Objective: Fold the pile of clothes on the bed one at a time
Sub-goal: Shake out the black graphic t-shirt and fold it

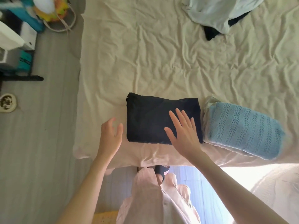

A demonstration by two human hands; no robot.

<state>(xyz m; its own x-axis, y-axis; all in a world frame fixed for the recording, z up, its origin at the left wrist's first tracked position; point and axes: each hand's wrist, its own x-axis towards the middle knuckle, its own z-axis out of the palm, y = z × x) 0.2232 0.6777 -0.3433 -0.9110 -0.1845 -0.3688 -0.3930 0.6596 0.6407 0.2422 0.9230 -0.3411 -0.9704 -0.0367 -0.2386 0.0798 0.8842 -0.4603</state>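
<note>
Your right hand (182, 130) lies flat, fingers spread, on the folded black garment (150, 120). Your left hand (111, 135) hovers loosely open just left of it. A folded blue knit (242, 126) sits just right of your right hand.

We list a bed sheet (161, 54): cream cloth, matt, much creased. We list a folded dark garment (148, 120): navy cloth, matt, smooth and flat. Just beside it, a folded blue knit (242, 126): open lacy weave, soft and rough-textured. At the far corner, a pale blue garment (218, 12): thin cloth, smooth, loosely rumpled over a black cloth piece (210, 33). We list the floor (40, 143): grey boards, matt, with faint grain lines.
</note>
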